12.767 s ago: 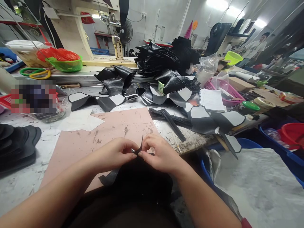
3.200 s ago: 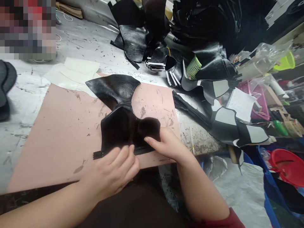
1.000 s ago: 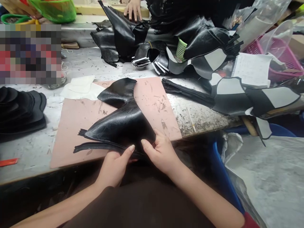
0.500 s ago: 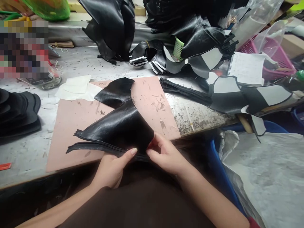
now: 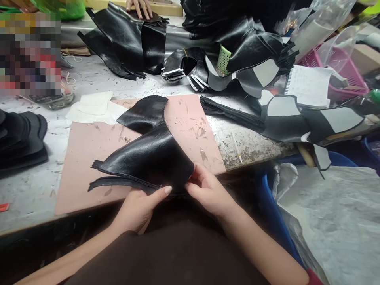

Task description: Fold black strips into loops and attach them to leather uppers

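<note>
A shiny black leather piece (image 5: pixel 145 152) with a black zipper (image 5: pixel 127 180) along its lower edge lies partly on a pink board (image 5: pixel 192 130) and reaches over the table's front edge. My left hand (image 5: pixel 139 206) grips the zipper edge from below, its thumb on top. At the piece's right corner, my right hand (image 5: pixel 206 190) pinches the edge between thumb and fingers. The upper part of the piece, curved like a collar, rests on the board. White paper patterns (image 5: pixel 95 109) touch the board's upper left corner.
Dark stacked pieces (image 5: pixel 23 138) sit at the left. Black leather parts (image 5: pixel 121 39) lie at the back, under another person's hand (image 5: pixel 141 7). Zipper strips (image 5: pixel 231 113), a notebook (image 5: pixel 308 85) and a pink basket (image 5: pixel 352 75) are to the right. A blue bin (image 5: pixel 267 194) stands below the edge.
At the back, the black leather parts have spread out to the left and another person's hand now shows on them. My hands keep their hold, with the zipper's loose end shifted slightly.
</note>
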